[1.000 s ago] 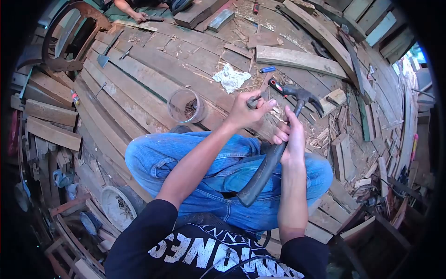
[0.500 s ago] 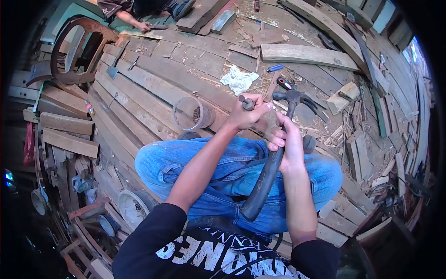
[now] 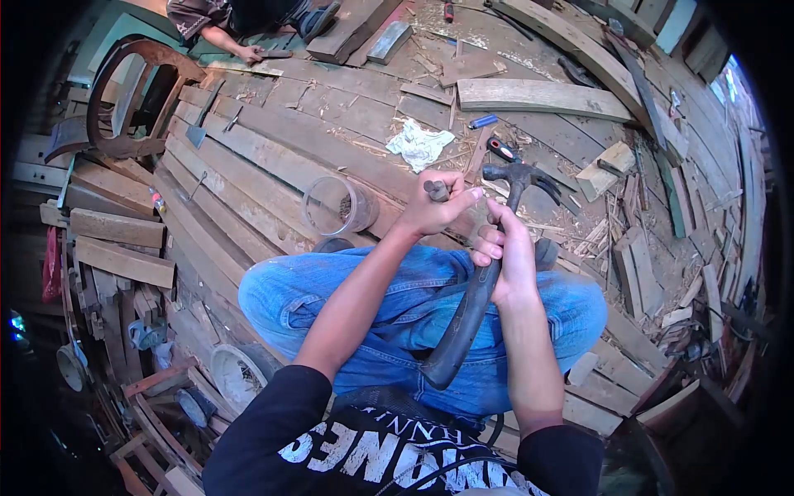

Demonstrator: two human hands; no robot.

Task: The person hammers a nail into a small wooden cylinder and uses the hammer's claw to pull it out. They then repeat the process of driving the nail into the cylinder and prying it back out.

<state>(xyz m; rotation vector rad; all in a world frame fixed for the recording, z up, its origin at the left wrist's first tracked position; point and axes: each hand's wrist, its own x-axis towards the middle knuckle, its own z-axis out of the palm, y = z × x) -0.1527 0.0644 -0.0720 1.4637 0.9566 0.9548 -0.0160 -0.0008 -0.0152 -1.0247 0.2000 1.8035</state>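
Observation:
My right hand is wrapped round the dark handle of a claw hammer. The hammer's head points away from me, its claw to the right, and the thick butt of the handle hangs over my lap. My left hand is closed round a short metal rod with a blunt round end on top, like a punch or chisel; its lower end is hidden. Both hands are close together above my crossed legs. Left of them stands a clear plastic tub with small brown pieces, possibly nails, inside.
Long planks cover the floor. Ahead lie a white rag, a blue cylinder and a thick wooden beam. A curved wooden frame stands far left. Another person's hand holds a tool at the top.
Both hands keep their grips and hardly move. The view has shifted slightly, so floor objects sit a little further left and higher or lower. The other person's hand has moved slightly left.

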